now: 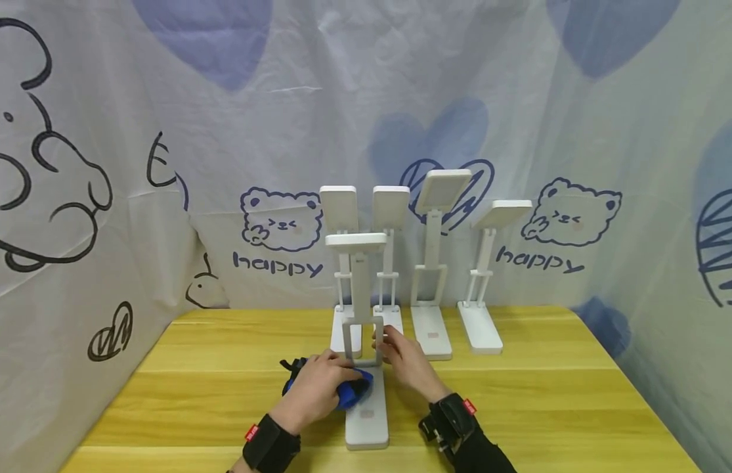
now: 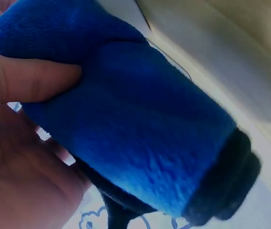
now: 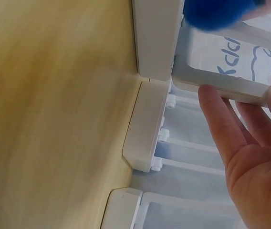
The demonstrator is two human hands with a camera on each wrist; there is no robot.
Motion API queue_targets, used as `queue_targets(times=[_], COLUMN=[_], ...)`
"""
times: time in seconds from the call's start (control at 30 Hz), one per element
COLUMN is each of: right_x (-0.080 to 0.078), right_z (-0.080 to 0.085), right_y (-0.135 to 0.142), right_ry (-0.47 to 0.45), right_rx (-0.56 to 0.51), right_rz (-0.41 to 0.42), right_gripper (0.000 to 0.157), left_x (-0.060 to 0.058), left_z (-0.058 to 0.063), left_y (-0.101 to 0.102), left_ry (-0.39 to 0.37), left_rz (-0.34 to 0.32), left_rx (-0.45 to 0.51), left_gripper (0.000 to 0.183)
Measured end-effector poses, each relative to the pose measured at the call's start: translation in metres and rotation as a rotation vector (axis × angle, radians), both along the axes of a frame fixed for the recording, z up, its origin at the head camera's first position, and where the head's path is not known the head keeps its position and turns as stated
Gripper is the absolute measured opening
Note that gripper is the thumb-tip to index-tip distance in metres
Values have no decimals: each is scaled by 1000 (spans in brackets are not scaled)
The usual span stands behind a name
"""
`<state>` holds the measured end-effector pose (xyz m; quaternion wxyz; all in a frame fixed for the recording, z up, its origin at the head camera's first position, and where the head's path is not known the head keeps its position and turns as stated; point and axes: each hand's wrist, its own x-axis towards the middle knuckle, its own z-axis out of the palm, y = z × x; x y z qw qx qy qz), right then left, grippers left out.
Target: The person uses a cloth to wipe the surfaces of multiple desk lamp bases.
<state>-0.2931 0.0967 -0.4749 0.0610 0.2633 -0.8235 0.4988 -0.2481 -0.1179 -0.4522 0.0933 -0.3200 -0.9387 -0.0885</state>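
Observation:
A white folding desk lamp (image 1: pixel 361 282) stands upright in front of me, its long flat base (image 1: pixel 367 433) pointing my way. My left hand (image 1: pixel 318 387) holds a fuzzy blue cloth (image 2: pixel 140 105) with black edging, at the left side of the base just below the hinge. In the left wrist view the thumb presses into the cloth. My right hand (image 1: pixel 406 360) pinches the right bar of the lamp's open frame (image 3: pixel 221 80); the right wrist view shows thumb and fingers on that bar. Black cameras are strapped to both wrists.
Behind stand several more white lamps, among them a tall one (image 1: pixel 433 256) and one at the right (image 1: pixel 484 276). They stand along the back of the yellow wooden table (image 1: pixel 224 407). A printed curtain (image 1: pixel 306 98) hangs behind and at both sides.

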Motion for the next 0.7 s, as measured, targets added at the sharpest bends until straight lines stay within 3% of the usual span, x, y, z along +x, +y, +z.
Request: queue_targets(times=[0.2,0.5,0.7], right_x=[1,0,2], right_z=[0,1,-1], right_y=[0,0,0], right_ry=[16,33,47], right_rx=[15,9,18], right_rz=[-8,-14,-27], right_gripper=[22,22,22], left_x=[1,2,4], left_z=[-6,-9,-10], left_y=[7,15,18], left_ry=[45,137,113], left_rz=[16,-32,-75], left_rx=[-44,-101,-83], left_gripper=[47,53,50])
